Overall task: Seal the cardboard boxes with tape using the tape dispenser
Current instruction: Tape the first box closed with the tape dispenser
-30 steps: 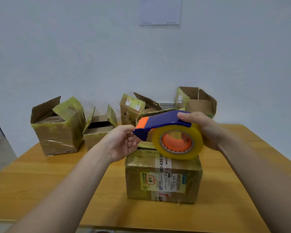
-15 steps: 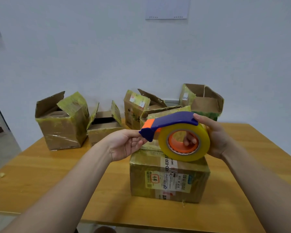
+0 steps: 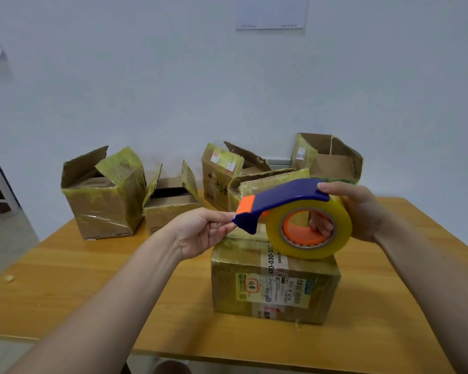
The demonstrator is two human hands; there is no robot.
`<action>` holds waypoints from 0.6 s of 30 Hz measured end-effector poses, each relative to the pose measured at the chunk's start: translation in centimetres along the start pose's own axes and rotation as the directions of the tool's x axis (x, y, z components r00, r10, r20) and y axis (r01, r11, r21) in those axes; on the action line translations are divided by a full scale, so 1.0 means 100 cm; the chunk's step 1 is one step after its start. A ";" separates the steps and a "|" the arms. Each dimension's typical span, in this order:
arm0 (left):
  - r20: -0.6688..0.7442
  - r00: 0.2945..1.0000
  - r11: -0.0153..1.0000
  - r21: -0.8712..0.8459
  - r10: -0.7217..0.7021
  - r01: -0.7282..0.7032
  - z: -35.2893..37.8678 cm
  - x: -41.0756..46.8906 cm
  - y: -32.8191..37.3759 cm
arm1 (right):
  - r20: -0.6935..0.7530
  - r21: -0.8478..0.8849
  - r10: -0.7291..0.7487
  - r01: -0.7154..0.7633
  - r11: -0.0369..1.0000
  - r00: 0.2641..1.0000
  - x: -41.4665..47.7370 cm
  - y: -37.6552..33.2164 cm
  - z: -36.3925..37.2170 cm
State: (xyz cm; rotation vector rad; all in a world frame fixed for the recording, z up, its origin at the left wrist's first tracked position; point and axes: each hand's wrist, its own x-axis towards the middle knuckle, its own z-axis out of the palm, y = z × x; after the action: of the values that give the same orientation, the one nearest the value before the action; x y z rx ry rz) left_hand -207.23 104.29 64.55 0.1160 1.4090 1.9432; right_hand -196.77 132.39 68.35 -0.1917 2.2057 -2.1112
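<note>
The right hand (image 3: 362,211) grips the tape dispenser (image 3: 295,201) above the near box (image 3: 273,282); the left hand (image 3: 200,233) pinches at its nose, probably catching loose tape. The boxes behind (image 3: 103,203) stand open, unsealed.

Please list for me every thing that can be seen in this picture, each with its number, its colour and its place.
tape dispenser: one, blue with orange parts, held above the closed box
tape roll: one, clear yellowish, mounted on the dispenser
closed cardboard box: one, brown with labels, near middle of table
open cardboard boxes: at least four, brown with yellowish tape, along the table's far edge
table: one, light wood
paper sheet: one, white, on the wall
left hand: pinches at the dispenser's front tip
right hand: grips the dispenser, fingers through the core
</note>
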 end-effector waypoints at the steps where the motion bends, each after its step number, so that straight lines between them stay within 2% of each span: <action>1: 0.001 1.000 1.000 -0.002 0.001 -0.001 0.000 -0.001 0.000 | 0.004 -0.030 0.007 -0.007 1.000 1.000 -0.001 -0.004 -0.001; 5: -0.004 1.000 1.000 0.009 0.017 -0.017 -0.001 -0.002 0.000 | 0.021 -0.101 0.061 -0.059 0.993 0.998 -0.002 -0.019 -0.007; 8: -0.028 0.998 0.983 0.176 0.048 -0.043 -0.006 -0.005 0.005 | 0.048 -0.174 0.113 -0.103 0.979 0.992 0.000 -0.021 -0.007; 12: -0.106 0.977 0.863 0.494 0.185 -0.110 -0.005 -0.012 0.014 | 0.024 -0.224 0.096 -0.088 0.971 0.995 0.010 -0.026 0.005; 16: -0.137 0.958 0.759 0.642 0.253 -0.108 -0.004 -0.013 0.018 | -0.009 -0.271 0.099 -0.098 0.958 0.995 0.024 -0.035 0.014; 18: -0.149 0.959 0.748 0.658 0.241 -0.086 -0.006 -0.012 0.017 | -0.016 -0.296 0.113 -0.113 0.948 0.993 0.027 -0.038 0.018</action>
State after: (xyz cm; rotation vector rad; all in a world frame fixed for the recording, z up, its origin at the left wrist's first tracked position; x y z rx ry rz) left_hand -207.46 102.86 66.20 0.3624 2.2561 1.5415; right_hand -199.09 130.06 72.15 -0.0810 2.4598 -1.7146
